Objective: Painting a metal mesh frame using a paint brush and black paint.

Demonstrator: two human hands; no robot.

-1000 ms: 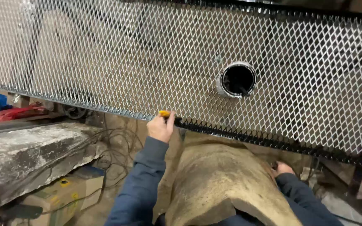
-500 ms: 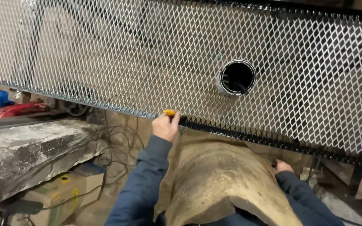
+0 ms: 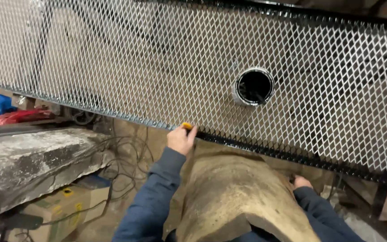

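Silver diamond-pattern mesh [image 3: 157,67] w/ black edge, yellow tool tip [image 3: 187,126].

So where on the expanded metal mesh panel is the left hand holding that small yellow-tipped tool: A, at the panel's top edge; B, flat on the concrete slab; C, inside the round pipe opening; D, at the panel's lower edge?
D: the left hand presses the small yellow-tipped tool against the lower edge of the expanded metal mesh panel, left of and below the round pipe opening.
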